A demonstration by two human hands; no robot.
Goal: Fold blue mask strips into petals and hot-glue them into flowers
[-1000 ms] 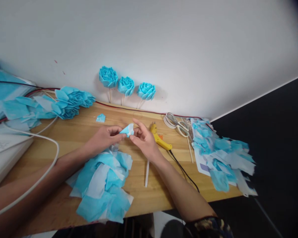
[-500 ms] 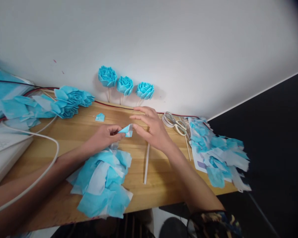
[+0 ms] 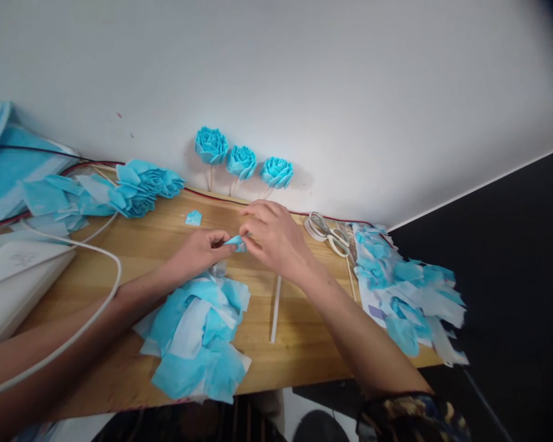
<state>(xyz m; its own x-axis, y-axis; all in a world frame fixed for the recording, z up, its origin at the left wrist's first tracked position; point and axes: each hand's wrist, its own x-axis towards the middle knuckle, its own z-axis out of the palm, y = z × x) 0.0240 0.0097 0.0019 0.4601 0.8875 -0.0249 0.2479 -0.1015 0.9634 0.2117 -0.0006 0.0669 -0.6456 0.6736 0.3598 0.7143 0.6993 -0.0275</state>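
Observation:
Between my two hands is a small folded piece of blue fabric, partly hidden by fingers. My left hand pinches its left end between thumb and fingers. The thumb and index finger of my right hand close on its right end. Another small folded blue piece lies on the wooden table, up and left of my hands. Just below my left hand spreads a pile of cut blue and white fabric pieces. A thin white stick lies below my right hand.
Three blue fabric roses on sticks stand against the wall. More blue flowers lie at the left, near a white cable and a white box. Scissors and more fabric pieces are at the right.
My right hand's fingers have drawn in and closed on the blue piece, which now looks folded smaller. The whole view has shifted slightly.

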